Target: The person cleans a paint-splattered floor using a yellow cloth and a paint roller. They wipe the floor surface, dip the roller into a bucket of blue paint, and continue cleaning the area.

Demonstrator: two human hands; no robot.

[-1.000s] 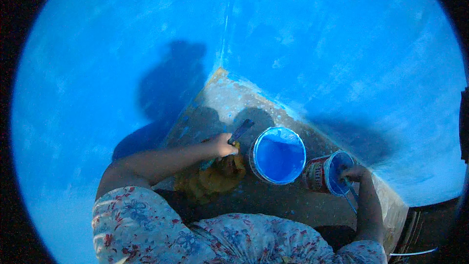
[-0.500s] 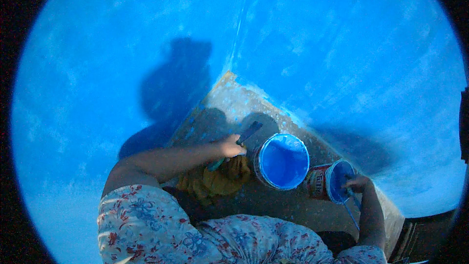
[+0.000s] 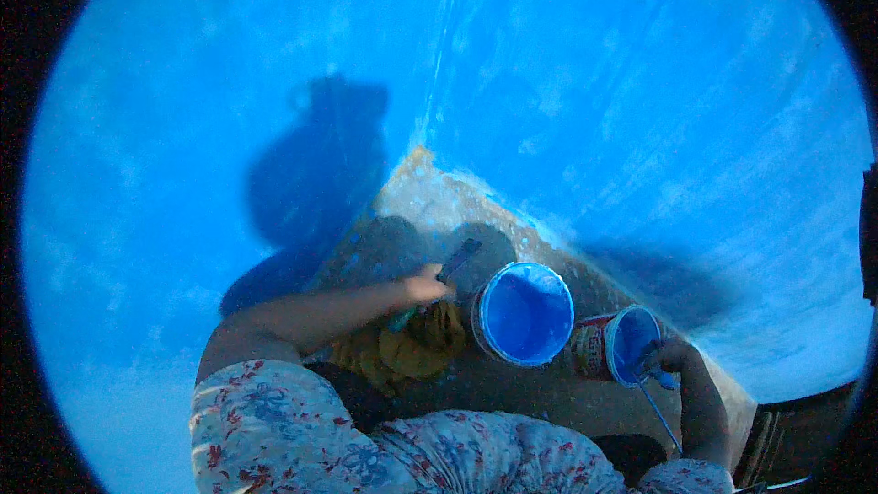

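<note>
My left hand (image 3: 426, 285) is closed around a paintbrush (image 3: 460, 259) with dark bristles, pointing up and right; part of its greenish handle shows below the hand. Beside it stands a large round bucket (image 3: 484, 334) holding blue paint (image 3: 526, 316). Farther right, a smaller paint bucket (image 3: 593, 348) with a red and white label leans over, its mouth turned to the right and blue inside. My right hand (image 3: 674, 355) grips this bucket's rim, its fingertips partly hidden in the dark opening. From the rim a thin blue rod (image 3: 660, 416), perhaps the bail, slants downward.
A crumpled mustard-brown cloth (image 3: 407, 348) lies on the grey, paint-spotted floor (image 3: 416, 187) under my left forearm. Blue walls (image 3: 585, 101) meet in a corner ahead, with shadows across them. Dark slatted objects (image 3: 773, 444) are at the lower right.
My left hand and the brush have shifted slightly down and left. My right hand has moved slightly lower at the small bucket's rim. The whole view has shifted a little.
</note>
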